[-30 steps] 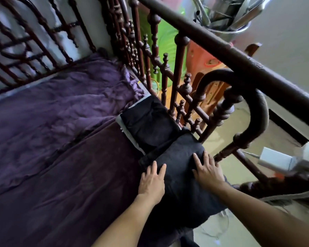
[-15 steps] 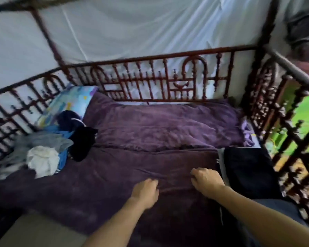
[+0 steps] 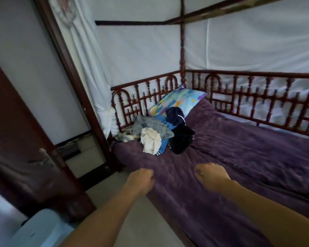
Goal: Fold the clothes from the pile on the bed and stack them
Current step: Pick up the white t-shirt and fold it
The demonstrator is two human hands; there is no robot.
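The left grip (image 3: 141, 179) hangs over the near edge of the bed, fingers loosely curled and holding nothing; the right grip (image 3: 211, 173) hovers beside it above the wrinkled purple bedspread (image 3: 248, 157), likewise loosely curled and empty. Farther out, near the head corner of the bed, lies the unfolded pile of clothes (image 3: 161, 134): a crumpled cream-white garment (image 3: 151, 139) in front, grey cloth (image 3: 150, 124) behind it, blue fabric (image 3: 163, 120) and a black piece (image 3: 182, 139) to the right. The pile touches a pastel patterned pillow (image 3: 178, 100), which leans on the carved red-brown wooden bed rail (image 3: 257, 86).
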